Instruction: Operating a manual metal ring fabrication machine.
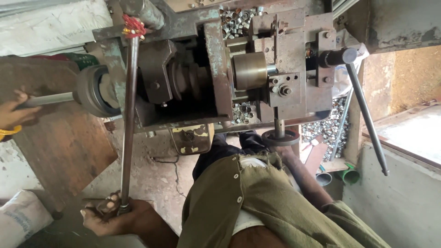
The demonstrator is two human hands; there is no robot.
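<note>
— Nearest?
— Olive shirt (257, 202). Left hand (112, 216), fingers clenched round the long lever's (128, 115) lower end.
— Its axis?
— Near-vertical in view, running up to the rusty machine (220, 69).
— Right hand?
— Reaches the handwheel (280, 137); grip hidden.

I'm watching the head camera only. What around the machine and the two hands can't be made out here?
Head view:
- Right hand: mostly hidden behind the small handwheel; grip unclear.
- Left hand: closed on the long lever; its lower end is hidden in the fist.
- Another person's hand: cut off by the left edge.
- Small metal rings: too small to count.
</note>
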